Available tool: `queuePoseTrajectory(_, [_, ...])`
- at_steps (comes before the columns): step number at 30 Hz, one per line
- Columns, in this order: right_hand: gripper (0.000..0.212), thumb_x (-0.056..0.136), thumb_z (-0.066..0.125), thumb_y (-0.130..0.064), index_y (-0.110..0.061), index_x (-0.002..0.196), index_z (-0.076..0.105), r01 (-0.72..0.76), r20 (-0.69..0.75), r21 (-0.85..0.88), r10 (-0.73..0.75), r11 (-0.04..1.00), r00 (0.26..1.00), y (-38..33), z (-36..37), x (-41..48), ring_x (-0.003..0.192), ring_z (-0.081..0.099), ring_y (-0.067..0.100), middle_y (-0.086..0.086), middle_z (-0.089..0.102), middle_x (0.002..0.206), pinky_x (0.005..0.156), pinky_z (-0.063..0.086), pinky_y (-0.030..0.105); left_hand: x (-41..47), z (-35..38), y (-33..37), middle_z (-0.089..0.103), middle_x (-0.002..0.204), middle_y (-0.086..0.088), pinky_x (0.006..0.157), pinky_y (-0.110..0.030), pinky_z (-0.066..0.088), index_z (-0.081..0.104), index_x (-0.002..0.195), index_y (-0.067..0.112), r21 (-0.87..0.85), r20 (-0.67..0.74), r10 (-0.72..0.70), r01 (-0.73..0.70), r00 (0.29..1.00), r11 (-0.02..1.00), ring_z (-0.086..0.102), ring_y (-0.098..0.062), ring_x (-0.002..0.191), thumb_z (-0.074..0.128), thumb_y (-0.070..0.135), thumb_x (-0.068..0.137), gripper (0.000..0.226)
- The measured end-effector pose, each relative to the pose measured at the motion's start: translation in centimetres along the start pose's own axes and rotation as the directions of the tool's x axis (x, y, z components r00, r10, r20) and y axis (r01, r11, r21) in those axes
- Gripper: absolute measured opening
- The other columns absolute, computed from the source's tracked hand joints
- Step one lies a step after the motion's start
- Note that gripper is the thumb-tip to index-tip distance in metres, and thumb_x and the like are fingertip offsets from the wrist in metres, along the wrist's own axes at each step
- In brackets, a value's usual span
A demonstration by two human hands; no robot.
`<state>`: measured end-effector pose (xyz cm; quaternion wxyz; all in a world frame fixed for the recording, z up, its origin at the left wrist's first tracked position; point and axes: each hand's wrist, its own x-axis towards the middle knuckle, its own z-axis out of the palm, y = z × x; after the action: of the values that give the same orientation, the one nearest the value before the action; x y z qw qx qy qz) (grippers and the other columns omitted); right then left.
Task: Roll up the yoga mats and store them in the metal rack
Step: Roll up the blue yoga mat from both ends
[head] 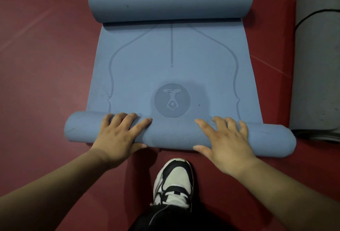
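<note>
A blue yoga mat (171, 61) lies on the red floor, rolled at both ends. Its far end forms a thick roll (171, 0), and a thinner roll (171, 135) lies at the near end. The flat stretch between them shows a round logo and curved lines. My left hand (119, 135) rests on top of the near roll left of centre, fingers spread over it. My right hand (226, 140) lies on the same roll right of centre, fingers spread too. Both palms press flat on the roll; neither wraps around it. The metal rack is not in view.
A grey rolled mat (320, 65) with a black cord around it lies at the right edge, close to the blue mat's near right end. My black-and-white shoe (174, 181) stands on the red floor (46, 46) just behind the near roll.
</note>
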<state>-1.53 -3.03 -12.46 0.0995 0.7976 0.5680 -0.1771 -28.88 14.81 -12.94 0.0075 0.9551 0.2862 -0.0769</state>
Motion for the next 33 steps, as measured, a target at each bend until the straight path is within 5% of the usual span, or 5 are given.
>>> queuePoseTrajectory(9, [0.095, 0.066, -0.001, -0.087, -0.051, 0.153, 0.001, 0.077, 0.146, 0.033, -0.081, 0.996, 0.986, -0.1, -1.2, 0.0, 0.142, 0.027, 0.026, -0.001, 0.031, 0.154, 0.117, 0.014, 0.055, -2.5, 0.1, 0.3, 0.057, 0.127, -0.002, 0.090, -0.049, 0.041, 0.045, 0.147, 0.036, -0.055, 0.098, -0.039, 0.045, 0.994, 0.998, 0.054, -0.030, 0.107, 0.041, 0.080, 0.084, 0.077])
queuePoseTrajectory(17, [0.083, 0.085, 0.031, -0.086, -0.050, 0.154, 0.004, 0.101, 0.195, 0.055, -0.110, 0.993, 0.975, 0.2, -2.0, 1.1, 0.143, 0.026, 0.025, -0.002, 0.032, 0.153, 0.117, 0.016, 0.052, -2.6, 0.1, 1.2, 0.051, 0.139, -0.011, 0.105, -0.062, 0.035, 0.031, 0.155, 0.045, -0.065, 0.095, -0.042, 0.048, 0.995, 0.997, 0.049, -0.036, 0.125, 0.041, 0.076, 0.084, 0.078])
queuePoseTrajectory(23, [0.082, 0.082, 0.015, -0.086, -0.053, 0.155, -0.004, 0.061, 0.106, 0.035, -0.064, 0.998, 0.992, -0.3, -1.1, -0.2, 0.150, 0.017, 0.030, 0.007, 0.023, 0.162, 0.120, 0.006, 0.058, -1.9, 0.1, 1.0, 0.054, 0.137, -0.005, 0.104, -0.056, 0.036, 0.034, 0.151, 0.048, -0.109, 0.100, -0.062, 0.073, 0.993, 0.991, 0.049, -0.031, 0.123, 0.039, 0.079, 0.085, 0.073])
queuePoseTrajectory(29, [0.082, 0.080, 0.024, -0.085, -0.049, 0.153, 0.026, 0.035, 0.004, 0.032, -0.035, 0.999, 0.999, -0.6, 0.1, -0.2, 0.142, 0.037, 0.035, 0.011, 0.045, 0.151, 0.115, 0.020, 0.062, -0.8, -0.1, 0.1, 0.053, 0.139, -0.004, 0.104, -0.056, 0.036, 0.026, 0.153, 0.051, -0.134, 0.115, -0.055, 0.071, 0.992, 0.988, 0.049, -0.029, 0.124, 0.035, 0.083, 0.086, 0.075])
queuePoseTrajectory(33, [0.083, 0.081, 0.019, -0.087, -0.052, 0.155, 0.007, 0.053, 0.046, 0.031, -0.054, 0.998, 0.997, -0.1, -0.7, 0.6, 0.149, 0.022, 0.030, 0.007, 0.030, 0.160, 0.119, 0.008, 0.057, -1.2, 0.0, 0.6, 0.048, 0.144, -0.007, 0.108, -0.066, 0.031, 0.021, 0.155, 0.051, -0.117, 0.085, -0.088, 0.098, 0.992, 0.988, 0.044, -0.032, 0.131, 0.036, 0.081, 0.087, 0.076])
